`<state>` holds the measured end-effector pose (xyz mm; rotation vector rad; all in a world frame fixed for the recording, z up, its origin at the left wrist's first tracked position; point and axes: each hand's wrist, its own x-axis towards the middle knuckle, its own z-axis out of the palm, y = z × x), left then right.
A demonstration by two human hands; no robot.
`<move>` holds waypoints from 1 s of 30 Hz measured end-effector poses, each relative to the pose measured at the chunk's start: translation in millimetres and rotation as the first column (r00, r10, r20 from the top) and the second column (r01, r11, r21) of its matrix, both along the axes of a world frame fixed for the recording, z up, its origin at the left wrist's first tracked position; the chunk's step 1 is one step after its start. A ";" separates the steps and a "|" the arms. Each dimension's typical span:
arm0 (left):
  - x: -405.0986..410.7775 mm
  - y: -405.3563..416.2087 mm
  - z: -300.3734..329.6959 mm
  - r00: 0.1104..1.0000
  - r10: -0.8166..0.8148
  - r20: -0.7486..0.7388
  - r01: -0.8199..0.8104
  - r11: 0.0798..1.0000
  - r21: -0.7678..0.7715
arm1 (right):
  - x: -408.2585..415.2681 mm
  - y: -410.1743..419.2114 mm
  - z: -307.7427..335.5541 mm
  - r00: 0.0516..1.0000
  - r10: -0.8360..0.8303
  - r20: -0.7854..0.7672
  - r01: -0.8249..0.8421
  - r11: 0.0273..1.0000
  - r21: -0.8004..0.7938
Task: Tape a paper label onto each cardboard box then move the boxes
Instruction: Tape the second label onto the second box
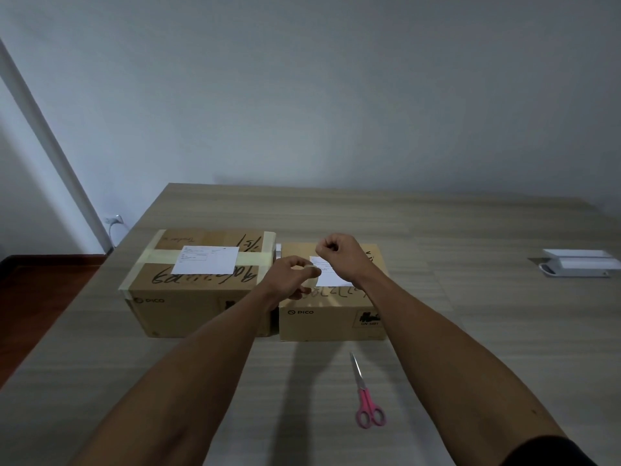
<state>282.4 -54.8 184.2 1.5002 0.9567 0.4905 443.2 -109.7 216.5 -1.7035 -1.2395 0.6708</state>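
Note:
Two taped PICO cardboard boxes stand side by side on the wooden table (487, 348). The left box (188, 307) has a white paper label (206, 260) lying on its top. A second label (327, 275) lies on the right box (322, 326), partly hidden by my hands. Above that box's left edge, my left hand (285, 277) grips what looks like a clear tape roll (311, 272). My right hand (342, 253) hovers over the label with its fingers curled, pinching what seems to be the tape's end; the strip itself is hard to make out.
Pink-handled scissors (368, 398) lie on the table in front of the right box. A white flat device (578, 262) sits at the far right. The table's left edge drops to a dark floor (40, 297). A wall runs behind the table.

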 end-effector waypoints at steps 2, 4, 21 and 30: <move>0.6 -0.1 0.7 1.000 -0.007 -0.019 0.007 0.999 0.047 | -0.2 0.3 -0.4 1.000 -0.004 0.003 0.004 1.000 -0.004; -0.1 -0.1 1.6 0.999 -0.024 -0.027 0.026 0.996 0.087 | 0.3 0.5 -0.5 1.000 -0.009 0.006 0.009 1.000 -0.004; -0.4 2.7 3.7 0.987 -0.162 0.016 0.159 0.983 0.095 | 7.9 5.6 1.6 0.999 0.001 -0.043 -0.001 1.000 0.013; 0.3 4.4 -3.2 0.988 -0.145 0.054 0.142 0.989 0.049 | 27.4 10.9 -25.7 0.930 -0.362 -0.068 0.350 0.926 -0.143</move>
